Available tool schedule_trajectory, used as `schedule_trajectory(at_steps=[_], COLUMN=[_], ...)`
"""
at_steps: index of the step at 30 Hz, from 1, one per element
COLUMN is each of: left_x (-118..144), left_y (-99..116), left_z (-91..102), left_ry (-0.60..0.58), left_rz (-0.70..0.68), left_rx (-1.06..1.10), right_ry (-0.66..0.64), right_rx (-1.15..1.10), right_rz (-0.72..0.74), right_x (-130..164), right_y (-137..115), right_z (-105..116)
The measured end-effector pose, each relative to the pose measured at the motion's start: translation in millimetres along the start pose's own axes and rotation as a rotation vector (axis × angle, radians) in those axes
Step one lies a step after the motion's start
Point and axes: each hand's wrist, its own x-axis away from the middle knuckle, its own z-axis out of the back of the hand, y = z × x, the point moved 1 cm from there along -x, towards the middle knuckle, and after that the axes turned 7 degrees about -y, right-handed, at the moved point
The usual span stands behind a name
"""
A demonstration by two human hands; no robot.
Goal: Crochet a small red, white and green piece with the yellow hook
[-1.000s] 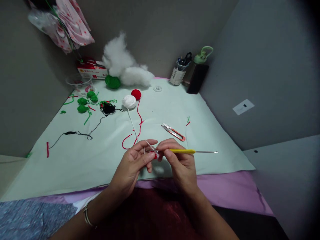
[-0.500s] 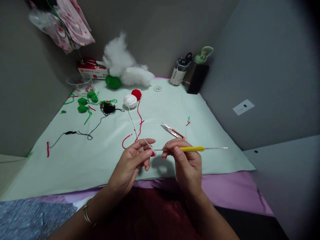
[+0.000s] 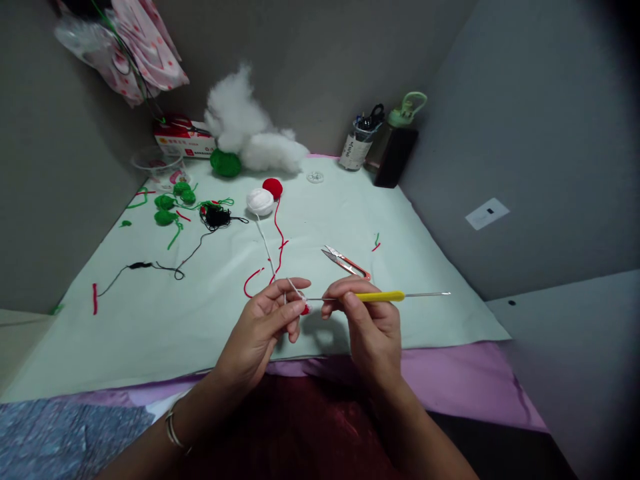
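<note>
Between the thumb and fingers of my left hand (image 3: 267,317) is a small red and white crochet piece (image 3: 305,308), pinched at its edge. White yarn (image 3: 265,243) runs over my left fingers from a white ball (image 3: 260,202). Red yarn (image 3: 281,233) trails toward the hand from a red ball (image 3: 273,189). My right hand (image 3: 370,320) is closed on a crochet hook (image 3: 380,296) with a yellow handle and metal at both ends. The hook's left tip meets the crochet piece; exactly how it sits in the stitches is too small to tell.
Orange-handled thread snips (image 3: 346,263) lie just beyond my right hand. Black yarn (image 3: 217,217) and small green balls (image 3: 165,217) are at left. White stuffing (image 3: 250,127), a plastic tub (image 3: 160,167), a pen cup (image 3: 357,145) and a phone (image 3: 397,158) against a bottle stand at the back.
My right hand and the crochet hook have shifted slightly left, toward the crochet piece. The left hand keeps its pinch almost unmoved.
</note>
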Motion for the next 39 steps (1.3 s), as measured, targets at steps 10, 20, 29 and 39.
schedule_trajectory(at_steps=[10,20,29,39], left_x=[0.1,1.0,0.6,0.5], left_y=[0.0,-3.2,-4.4,-2.0], left_z=[0.3,3.5,-0.3,-4.7], left_ry=[-0.012,0.004,-0.090,-0.041], left_rz=[-0.022,-0.091,0.079,0.023], left_rx=[-0.039,-0.163,0.105,0.065], right_ry=[-0.029,-0.056,-0.090,0.008], right_rx=[0.016,0.207,0.799,0.081], right_rz=[0.002,0.101,0.492,0.035], right_x=[0.9,1.9,13.8,-2.5], right_y=[-0.8,-7.8,1.9,1.1], right_z=[-0.8,-4.6,-9.9,-9.8])
